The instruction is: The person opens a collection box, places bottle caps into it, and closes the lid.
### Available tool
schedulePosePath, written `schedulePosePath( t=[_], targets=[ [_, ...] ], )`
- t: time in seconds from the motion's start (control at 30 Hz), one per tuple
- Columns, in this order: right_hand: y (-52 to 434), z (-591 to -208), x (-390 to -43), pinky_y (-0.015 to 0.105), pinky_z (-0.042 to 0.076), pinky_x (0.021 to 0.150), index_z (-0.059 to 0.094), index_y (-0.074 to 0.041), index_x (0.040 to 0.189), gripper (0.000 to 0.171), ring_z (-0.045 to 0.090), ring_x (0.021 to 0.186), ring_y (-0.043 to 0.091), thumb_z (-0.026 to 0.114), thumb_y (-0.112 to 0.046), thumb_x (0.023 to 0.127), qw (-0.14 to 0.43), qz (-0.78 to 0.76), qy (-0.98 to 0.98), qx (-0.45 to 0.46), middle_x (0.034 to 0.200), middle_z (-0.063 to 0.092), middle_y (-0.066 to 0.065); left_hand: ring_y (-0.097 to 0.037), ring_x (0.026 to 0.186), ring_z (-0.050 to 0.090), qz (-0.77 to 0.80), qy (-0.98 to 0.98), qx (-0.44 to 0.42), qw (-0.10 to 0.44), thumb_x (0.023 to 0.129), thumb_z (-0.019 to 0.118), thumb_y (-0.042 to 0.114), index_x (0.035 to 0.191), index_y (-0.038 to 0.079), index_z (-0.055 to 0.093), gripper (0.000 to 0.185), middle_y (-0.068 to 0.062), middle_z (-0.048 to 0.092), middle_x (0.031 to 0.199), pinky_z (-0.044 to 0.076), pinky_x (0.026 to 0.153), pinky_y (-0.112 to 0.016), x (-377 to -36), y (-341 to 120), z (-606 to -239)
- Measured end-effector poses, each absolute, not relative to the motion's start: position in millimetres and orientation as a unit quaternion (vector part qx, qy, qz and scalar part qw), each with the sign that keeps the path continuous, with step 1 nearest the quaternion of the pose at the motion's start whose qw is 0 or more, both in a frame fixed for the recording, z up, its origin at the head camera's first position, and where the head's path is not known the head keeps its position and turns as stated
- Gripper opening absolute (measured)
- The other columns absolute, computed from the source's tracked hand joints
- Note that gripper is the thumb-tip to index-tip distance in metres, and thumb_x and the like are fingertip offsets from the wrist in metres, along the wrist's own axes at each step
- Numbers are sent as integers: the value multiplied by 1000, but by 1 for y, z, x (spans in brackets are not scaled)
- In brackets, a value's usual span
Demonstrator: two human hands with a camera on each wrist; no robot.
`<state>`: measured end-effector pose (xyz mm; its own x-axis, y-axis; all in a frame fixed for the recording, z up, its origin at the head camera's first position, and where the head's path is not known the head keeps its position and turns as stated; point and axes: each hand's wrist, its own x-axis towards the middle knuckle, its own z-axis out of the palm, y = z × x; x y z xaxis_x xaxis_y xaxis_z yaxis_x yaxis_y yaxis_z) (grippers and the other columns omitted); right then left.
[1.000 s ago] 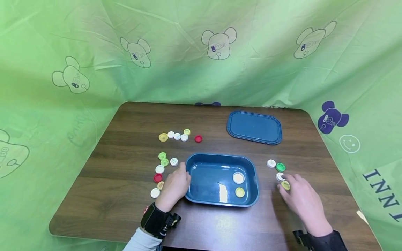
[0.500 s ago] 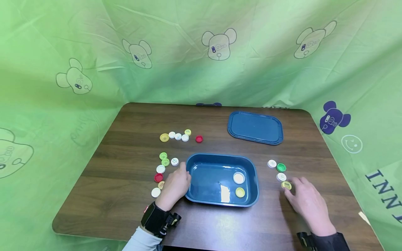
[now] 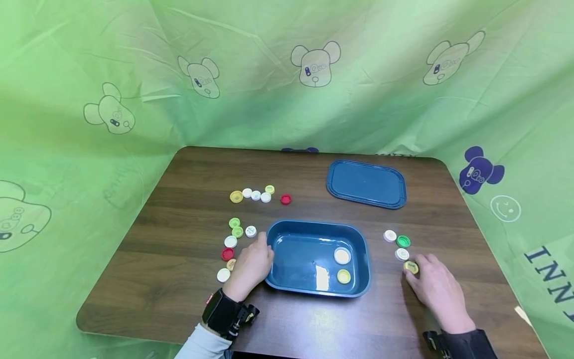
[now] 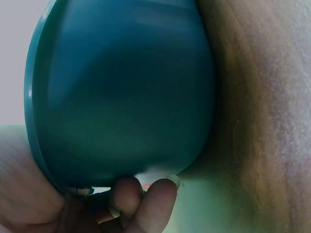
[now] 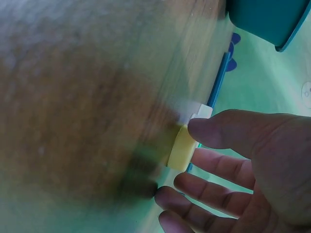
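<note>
My left hand (image 3: 252,263) grips the left rim of a blue plastic box (image 3: 314,292). In the left wrist view the fingers (image 4: 158,206) curl against the box's outer wall. Inside the box lie a white bottle cap (image 3: 343,256) and a yellow bottle cap (image 3: 344,276). On the right, my right hand (image 3: 438,289) pinches another yellow bottle cap (image 5: 181,149) at the table surface. Its thumb lies on the near side, with the index fingertip at the other side; the remaining fingers are loosely bent. Beside that cap are two white caps (image 3: 402,254) and a green cap (image 3: 403,241).
A blue lid (image 3: 366,184) lies flat at the back right of the brown table (image 3: 148,279). Left of the box runs a column of coloured caps (image 3: 227,254). Farther back is a row of white and yellow caps (image 3: 255,195), with a red cap (image 3: 285,199) beside it.
My right fingers have drawn back from the white cap beside the yellow one and closed around the yellow cap, which has shifted slightly. The left hand and the box have stayed put.
</note>
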<state>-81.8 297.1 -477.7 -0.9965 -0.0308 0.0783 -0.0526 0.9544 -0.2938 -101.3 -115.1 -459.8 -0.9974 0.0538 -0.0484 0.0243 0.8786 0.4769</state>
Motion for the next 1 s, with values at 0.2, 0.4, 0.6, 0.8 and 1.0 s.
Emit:
schedulePosePath(
  t=[0.2,0.4,0.6,0.8,1.0],
  targets=[
    [297,-478,-82,61,47,69,66,3,108,32,61,85,46,75,-14,82,43,150,-987,27,96,61,20,-25,56,54,245,969,22,26,101,55,14,118,-3,50,25,-7,51,69,43,51,-38,-100,-115,-459],
    [296,-478,-85,59,47,73,65,6,108,31,62,85,43,73,-9,81,27,158,-987,30,95,61,21,-25,56,55,244,969,22,23,101,56,14,118,-4,50,25,-8,52,70,44,51,-39,-100,-115,-458],
    [295,-476,-85,56,47,70,64,8,106,31,60,80,37,73,-6,79,28,159,-986,31,91,60,20,-25,57,55,247,968,23,26,101,55,13,118,-4,50,25,-8,52,71,44,51,-38,-101,-115,-458],
    [289,-467,-85,57,49,72,64,9,109,35,61,83,39,74,-4,78,58,164,-983,51,95,61,22,-24,56,53,248,968,22,26,101,55,14,120,-4,49,27,-8,51,71,43,51,-37,-101,-116,-458],
    [273,-454,-83,60,50,76,65,8,114,40,62,88,41,75,-1,75,84,173,-978,77,100,63,24,-24,57,55,251,967,20,28,101,55,13,121,-5,50,27,-9,53,72,44,51,-38,-101,-115,-460]
  ],
)
